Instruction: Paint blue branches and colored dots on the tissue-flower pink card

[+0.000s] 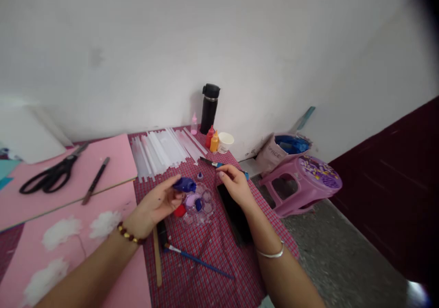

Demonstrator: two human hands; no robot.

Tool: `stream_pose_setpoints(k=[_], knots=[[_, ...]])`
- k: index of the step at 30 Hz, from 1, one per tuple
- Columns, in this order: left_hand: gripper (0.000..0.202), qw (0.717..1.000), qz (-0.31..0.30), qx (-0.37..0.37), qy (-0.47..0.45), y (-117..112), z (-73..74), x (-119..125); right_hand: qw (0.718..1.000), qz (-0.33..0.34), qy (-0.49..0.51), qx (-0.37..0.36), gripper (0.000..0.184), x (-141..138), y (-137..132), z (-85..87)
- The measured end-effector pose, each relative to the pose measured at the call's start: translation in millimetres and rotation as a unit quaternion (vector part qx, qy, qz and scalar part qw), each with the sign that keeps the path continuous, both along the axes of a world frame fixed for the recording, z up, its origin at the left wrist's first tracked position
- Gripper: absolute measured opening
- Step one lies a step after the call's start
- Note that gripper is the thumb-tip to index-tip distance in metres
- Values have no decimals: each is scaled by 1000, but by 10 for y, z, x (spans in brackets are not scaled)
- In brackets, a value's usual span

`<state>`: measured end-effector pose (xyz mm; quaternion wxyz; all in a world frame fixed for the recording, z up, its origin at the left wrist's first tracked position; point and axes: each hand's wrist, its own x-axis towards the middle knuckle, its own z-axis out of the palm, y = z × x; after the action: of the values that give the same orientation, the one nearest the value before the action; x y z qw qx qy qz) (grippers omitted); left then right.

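Note:
My left hand (pixel 158 203) is closed round a small blue paint bottle (pixel 184 184), tipped on its side above a clear plastic paint palette (pixel 200 203) with purple, blue and red paint in its wells. My right hand (pixel 234 183) grips a paintbrush (pixel 211 163) with a blue handle, its dark tip pointing left over the checked red cloth (pixel 206 257). A small blue cap (pixel 200 176) lies just beyond the palette. A black phone (pixel 236 216) lies under my right wrist.
Pink sheets (pixel 103 161) carry black scissors (pixel 51 175), a craft knife (pixel 95 181) and white cotton tufts (pixel 61 231). White strips (pixel 164 150), paint bottles (pixel 211 139), a paper cup (pixel 225 142) and a black flask (pixel 209 108) stand by the wall. A second brush (pixel 197 260) lies near. A pink stool (pixel 302 182) stands right.

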<state>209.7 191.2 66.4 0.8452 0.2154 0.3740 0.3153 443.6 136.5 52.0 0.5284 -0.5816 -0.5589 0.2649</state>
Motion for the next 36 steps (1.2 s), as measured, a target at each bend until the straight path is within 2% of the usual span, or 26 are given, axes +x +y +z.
stream_pose_setpoints(k=[7,11,14,19,22,25,29,32,36], knots=[[19,997,69,-28,-15,-312,454,52,1000,-9,-24,15,20,-34,65,-51],[22,995,93,-25,-22,-532,606,-77,999,-7,-53,12,21,-59,88,-23],[21,994,103,-7,-21,-591,642,-185,996,-10,-92,-18,23,-67,123,8],[12,993,103,45,-31,-509,629,-287,977,4,-192,-95,18,-173,264,93],[19,991,107,67,-36,-518,591,-342,958,11,-253,-136,23,-292,392,143],[24,990,108,73,-47,-606,559,-419,937,17,-301,-175,30,-401,505,158],[24,990,107,66,-67,-785,593,-548,917,35,-336,-214,23,-476,568,134],[28,989,103,65,-85,-949,679,-635,917,48,-329,-221,22,-479,570,126],[40,987,99,71,-101,-1192,773,-703,942,52,-271,-193,20,-465,552,210]])
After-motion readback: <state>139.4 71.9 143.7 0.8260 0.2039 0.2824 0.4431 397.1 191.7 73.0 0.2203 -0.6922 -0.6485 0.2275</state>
